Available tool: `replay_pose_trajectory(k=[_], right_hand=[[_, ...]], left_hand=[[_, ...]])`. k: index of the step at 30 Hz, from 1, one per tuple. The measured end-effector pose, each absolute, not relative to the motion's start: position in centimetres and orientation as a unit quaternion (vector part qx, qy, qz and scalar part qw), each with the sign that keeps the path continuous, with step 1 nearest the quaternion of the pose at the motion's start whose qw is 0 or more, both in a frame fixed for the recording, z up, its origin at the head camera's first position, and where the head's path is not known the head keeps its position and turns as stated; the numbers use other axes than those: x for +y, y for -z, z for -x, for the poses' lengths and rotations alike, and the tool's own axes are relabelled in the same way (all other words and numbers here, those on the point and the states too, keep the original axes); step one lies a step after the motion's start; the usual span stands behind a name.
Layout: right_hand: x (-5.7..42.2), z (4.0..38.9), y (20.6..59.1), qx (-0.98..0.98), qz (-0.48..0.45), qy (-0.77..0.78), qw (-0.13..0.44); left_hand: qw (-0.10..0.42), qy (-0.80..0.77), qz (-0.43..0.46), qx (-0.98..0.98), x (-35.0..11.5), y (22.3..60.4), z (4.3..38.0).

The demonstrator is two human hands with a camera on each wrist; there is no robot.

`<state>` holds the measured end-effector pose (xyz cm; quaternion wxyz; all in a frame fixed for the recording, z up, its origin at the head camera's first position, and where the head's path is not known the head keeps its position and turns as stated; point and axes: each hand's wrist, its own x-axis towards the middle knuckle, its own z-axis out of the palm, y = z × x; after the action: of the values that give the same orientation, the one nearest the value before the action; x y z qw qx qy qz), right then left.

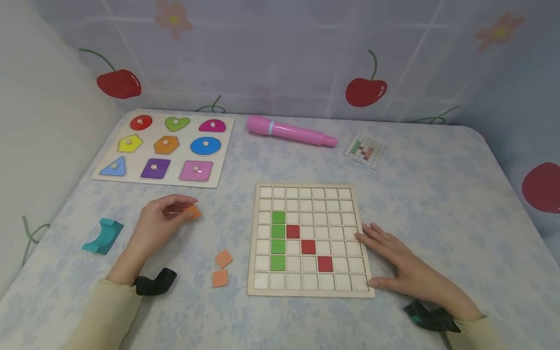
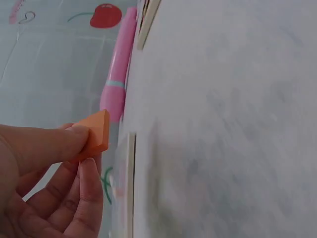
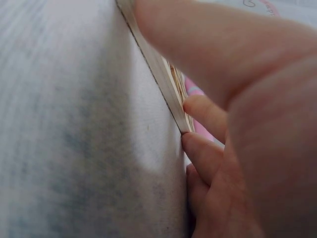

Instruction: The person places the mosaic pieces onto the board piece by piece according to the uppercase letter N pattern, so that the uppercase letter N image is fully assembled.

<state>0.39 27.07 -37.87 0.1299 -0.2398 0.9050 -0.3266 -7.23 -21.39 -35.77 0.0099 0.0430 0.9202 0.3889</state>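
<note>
Between thumb and fingers my left hand (image 1: 163, 221) pinches an orange square tile (image 1: 193, 212), left of the grid board. The left wrist view shows that tile (image 2: 96, 134) held off the tabletop. Two more orange tiles (image 1: 223, 259) lie on the table between this hand and the board. The wooden grid board (image 1: 311, 288) carries a column of several green tiles (image 1: 278, 246) and a diagonal of three red tiles (image 1: 308, 247). My right hand (image 1: 404, 265) rests at the board's right edge, thumb and fingertips touching its side, as the right wrist view also shows.
A knobbed shape puzzle (image 1: 170, 182) lies at the back left. Behind the board are a pink pen-shaped toy (image 1: 293, 132) and a small pattern card (image 1: 364, 150). A teal curved block (image 1: 104, 236) sits left of my left hand. A cherry-print curtain (image 1: 280, 58) hangs behind.
</note>
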Motion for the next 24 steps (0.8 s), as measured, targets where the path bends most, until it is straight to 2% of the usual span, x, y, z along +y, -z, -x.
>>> replay_pose_trajectory(k=[14, 19, 24], right_hand=[[27.0, -0.3, 37.9, 0.906, 0.240, 0.322, 0.132], [27.0, -0.4, 37.9, 0.908, 0.234, 0.320, 0.135], [27.0, -0.3, 37.9, 0.911, 0.230, 0.313, 0.140]], left_hand=[[0.122, -0.527, -0.184, 0.821, -9.9, 31.9, 10.5], [0.177, -0.538, -0.246, 0.787, -5.5, 32.2, 9.9], [0.214, -0.502, -0.269, 0.793, -2.5, 32.7, 8.7]])
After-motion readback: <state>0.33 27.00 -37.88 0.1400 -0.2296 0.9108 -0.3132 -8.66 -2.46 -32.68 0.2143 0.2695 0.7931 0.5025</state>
